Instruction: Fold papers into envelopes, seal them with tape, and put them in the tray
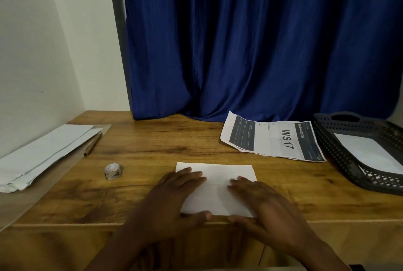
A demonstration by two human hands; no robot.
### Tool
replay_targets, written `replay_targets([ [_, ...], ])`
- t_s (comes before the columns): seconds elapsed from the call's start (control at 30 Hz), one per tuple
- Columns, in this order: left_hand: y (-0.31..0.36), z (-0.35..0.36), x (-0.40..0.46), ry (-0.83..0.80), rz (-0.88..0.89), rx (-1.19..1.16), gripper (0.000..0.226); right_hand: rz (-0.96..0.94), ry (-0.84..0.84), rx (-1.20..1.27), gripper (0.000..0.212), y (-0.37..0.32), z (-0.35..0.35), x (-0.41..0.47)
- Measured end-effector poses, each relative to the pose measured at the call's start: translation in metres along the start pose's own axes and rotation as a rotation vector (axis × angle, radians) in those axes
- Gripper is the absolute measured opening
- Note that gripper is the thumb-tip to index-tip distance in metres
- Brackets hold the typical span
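Head view, the only one we have. Risks first: the white folded sheet of paper (214, 185) sits lower centre of the frame, right at the near edge of the brown wood-grain bench (165, 139). If we press unevenly the layers could skew and the crease would set crooked, so the flap won't line up for taping. A push toward us could slide it off the bench edge. The small clear roll of tape (113, 171) is left of centre, apart from the paper; reaching for it means lifting one hand, and the fold may spring open.

Hands: left hand (174, 196) lies flat, fingers straight and spread, pressing the left part of the sheet, thumb at its near edge. Right hand (259, 201) is the same, flat on the right part. Neither grips anything.

The dark perforated plastic tray (340, 152) is at the right edge and already holds a white folded piece (368, 152). The stack of white paper sheets (43, 152) waits at left.
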State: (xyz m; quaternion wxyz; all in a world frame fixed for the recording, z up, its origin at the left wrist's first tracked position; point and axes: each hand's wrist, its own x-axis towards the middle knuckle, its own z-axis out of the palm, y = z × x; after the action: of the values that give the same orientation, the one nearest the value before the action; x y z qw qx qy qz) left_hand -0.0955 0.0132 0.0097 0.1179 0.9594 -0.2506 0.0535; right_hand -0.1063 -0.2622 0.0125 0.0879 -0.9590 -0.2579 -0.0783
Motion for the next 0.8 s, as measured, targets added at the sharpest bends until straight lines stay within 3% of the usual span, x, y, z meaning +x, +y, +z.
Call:
replay_targets([
  [0.13, 0.000, 0.005, -0.014, 0.009, 0.062, 0.060, 0.084, -0.069, 0.020, -0.013, 0.074, 0.004, 0.004, -0.013],
  [0.27, -0.005, 0.019, -0.026, 0.146, 0.118, 0.048, 0.066, -0.108, 0.158, 0.135, 0.054, 0.017, 0.014, -0.021],
  [0.37, -0.005, 0.015, -0.030, 0.191, 0.107, -0.133, 0.052, -0.079, 0.156, 0.378, 0.039, 0.024, 0.014, -0.021],
  [0.5, -0.002, 0.001, -0.026, 0.293, -0.004, -0.494, 0.037, 0.074, 0.180, 0.691, 0.039, 0.022, 0.003, -0.009],
  [0.57, -0.003, -0.005, -0.017, 0.350, -0.069, -0.603, 0.039, 0.131, 0.245, 0.793, 0.045, 0.021, -0.002, 0.001],
  [0.67, -0.010, -0.007, 0.001, 0.429, -0.162, -0.573, 0.051, 0.213, 0.357, 0.799, 0.060, 0.023, -0.002, 0.018],
  [0.8, -0.019, 0.004, 0.019, 0.390, -0.301, -0.451, 0.085, 0.344, 0.400, 0.659, 0.084, 0.029, 0.006, 0.036],
])
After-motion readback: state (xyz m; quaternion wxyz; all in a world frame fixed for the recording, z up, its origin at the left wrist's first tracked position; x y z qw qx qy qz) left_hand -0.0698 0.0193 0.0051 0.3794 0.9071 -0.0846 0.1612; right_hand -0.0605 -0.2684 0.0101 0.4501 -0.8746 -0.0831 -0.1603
